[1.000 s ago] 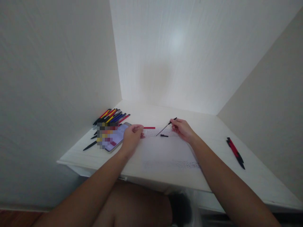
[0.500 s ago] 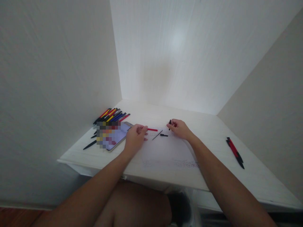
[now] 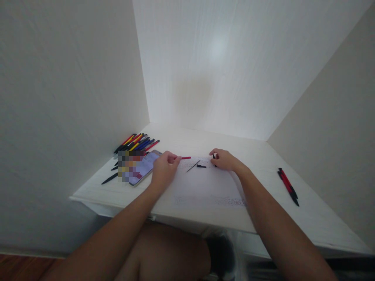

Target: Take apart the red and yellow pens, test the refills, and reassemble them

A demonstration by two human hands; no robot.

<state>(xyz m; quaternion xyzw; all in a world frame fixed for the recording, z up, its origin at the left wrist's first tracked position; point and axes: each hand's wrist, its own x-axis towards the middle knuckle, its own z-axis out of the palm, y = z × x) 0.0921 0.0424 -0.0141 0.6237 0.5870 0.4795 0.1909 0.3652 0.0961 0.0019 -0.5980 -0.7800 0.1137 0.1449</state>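
Note:
My left hand (image 3: 167, 166) is closed on a red pen barrel (image 3: 185, 158), which points right over the top of a sheet of paper (image 3: 205, 187). Between the fingers of my right hand (image 3: 225, 159) is a small black pen part (image 3: 214, 158), mostly covered by the fingers. On the paper between both hands lie a thin pen refill (image 3: 193, 166), set at a slant, and a small black clip piece (image 3: 201, 166). Neither hand touches these two. Small marks run along the paper's top and bottom edges.
At the left lies a pile of pens (image 3: 137, 142) in several colours, with a phone (image 3: 144, 168) in front of it, partly blurred out. Two red and black pens (image 3: 288, 186) lie at the right. Walls enclose the white table (image 3: 187, 136) on three sides.
The black part in my right hand has gone from upright to tilted and sits lower in the fingers. My left hand has turned slightly, with the red barrel still in it.

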